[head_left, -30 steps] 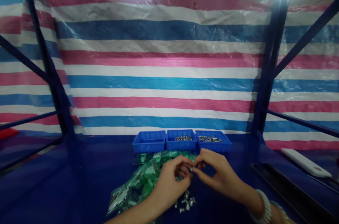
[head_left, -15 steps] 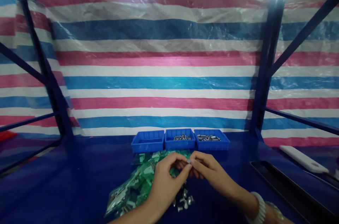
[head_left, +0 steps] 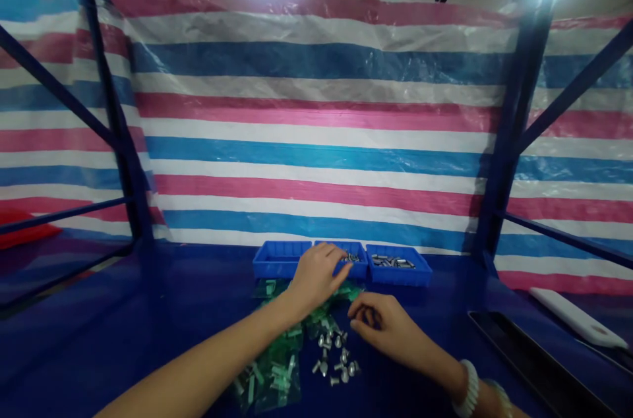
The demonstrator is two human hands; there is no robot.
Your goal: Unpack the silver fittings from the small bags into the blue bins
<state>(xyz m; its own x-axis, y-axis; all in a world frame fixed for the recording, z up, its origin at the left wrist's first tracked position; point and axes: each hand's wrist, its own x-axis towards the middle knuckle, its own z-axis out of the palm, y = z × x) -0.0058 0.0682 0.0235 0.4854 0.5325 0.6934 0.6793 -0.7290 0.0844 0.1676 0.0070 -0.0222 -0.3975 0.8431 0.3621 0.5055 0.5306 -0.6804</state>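
My left hand point(head_left: 316, 274) is stretched over the middle blue tray point(head_left: 361, 271), which holds small metal pieces. Its thumb stands apart from the fingers, and no piece shows between them. My right hand point(head_left: 388, 324) is above the table, just right of a loose pile of silver screw-like pieces point(head_left: 345, 375). Its fingers are curled in towards the thumb, and what they hold, if anything, is hidden. Below my left forearm lie clear green-tinted bags point(head_left: 277, 365) with small parts inside, partly covered by the arm.
The left blue tray point(head_left: 281, 268) shows a bare bottom. Metal pins lie in the right blue tray point(head_left: 398, 268). On the right are a dark flat tray-like object point(head_left: 524, 352) and a white elongated object point(head_left: 576, 318). Blue rack posts point(head_left: 494, 207) frame the striped sheet behind.
The hands have parted from around a small silver piece. My left hand has moved forward to the middle tray; my right hand stays near the pile. The view has shifted slightly.
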